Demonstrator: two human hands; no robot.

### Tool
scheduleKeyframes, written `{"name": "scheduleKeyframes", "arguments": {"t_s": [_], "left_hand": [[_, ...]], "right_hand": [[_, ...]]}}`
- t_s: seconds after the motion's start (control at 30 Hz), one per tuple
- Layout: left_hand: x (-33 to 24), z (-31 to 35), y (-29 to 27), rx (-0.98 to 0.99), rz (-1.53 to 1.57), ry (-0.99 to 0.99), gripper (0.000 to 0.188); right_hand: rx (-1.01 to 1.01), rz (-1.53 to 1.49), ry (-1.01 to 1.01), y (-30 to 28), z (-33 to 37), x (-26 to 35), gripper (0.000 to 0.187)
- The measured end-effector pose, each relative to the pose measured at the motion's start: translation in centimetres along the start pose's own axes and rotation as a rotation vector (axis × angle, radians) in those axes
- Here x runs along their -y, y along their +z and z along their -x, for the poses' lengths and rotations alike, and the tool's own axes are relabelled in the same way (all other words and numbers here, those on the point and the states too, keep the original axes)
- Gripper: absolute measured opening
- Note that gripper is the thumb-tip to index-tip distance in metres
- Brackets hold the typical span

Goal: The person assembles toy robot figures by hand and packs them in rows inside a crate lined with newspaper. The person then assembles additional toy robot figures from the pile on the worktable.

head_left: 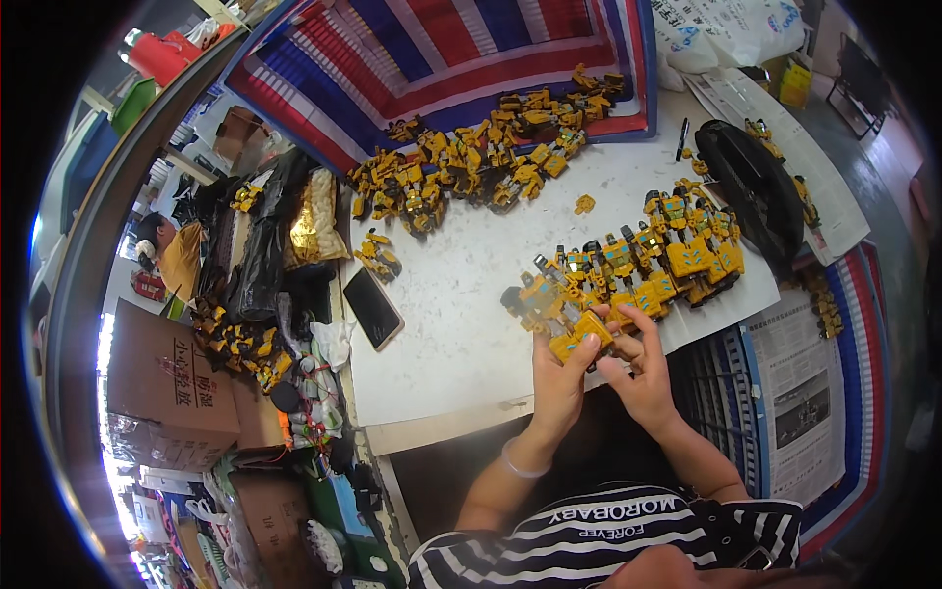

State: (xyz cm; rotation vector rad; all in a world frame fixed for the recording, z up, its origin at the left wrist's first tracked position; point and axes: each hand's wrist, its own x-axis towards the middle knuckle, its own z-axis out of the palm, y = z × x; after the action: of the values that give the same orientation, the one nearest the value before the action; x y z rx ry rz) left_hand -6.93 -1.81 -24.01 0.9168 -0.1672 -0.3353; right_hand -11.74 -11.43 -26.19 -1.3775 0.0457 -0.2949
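Yellow toy (591,327) pinched by left fingers (583,354); right fingers (647,331) half-curled at edge.

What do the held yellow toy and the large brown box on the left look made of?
Yellow toy: probably hard plastic with a slight sheen, judging by its crisp, moulded-looking edges. Large brown box: likely matt cardboard, with printed sides and glossy tape.

- Centre: white worktable (446,329).
- Two o'clock: dark, thin-legged chair (862,86).
- Three o'clock: smooth grey floor (895,211).
- Nine o'clock: bright white light (102,346) along the view's rim.
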Motion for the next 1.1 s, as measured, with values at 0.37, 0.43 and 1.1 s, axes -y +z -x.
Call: {"name": "scheduleKeyframes", "arguments": {"t_s": [0.37,0.43,1.1], "left_hand": [[0.5,0.5,-0.8,0.067,-0.146,-0.037,0.043],[0.6,0.4,-0.9,0.086,-0.184,-0.02,0.042],[1.6,2.7,1.3,0.29,-0.312,-0.248,0.036]], "right_hand": [[0.048,-0.25,-0.011,0.0,0.2,-0.9,0.069],[0.014,-0.342,0.048,0.2,0.1,-0.8,0.07],[0.051,0.196,0.124,-5.5,3.3,3.6,0.054]]}}
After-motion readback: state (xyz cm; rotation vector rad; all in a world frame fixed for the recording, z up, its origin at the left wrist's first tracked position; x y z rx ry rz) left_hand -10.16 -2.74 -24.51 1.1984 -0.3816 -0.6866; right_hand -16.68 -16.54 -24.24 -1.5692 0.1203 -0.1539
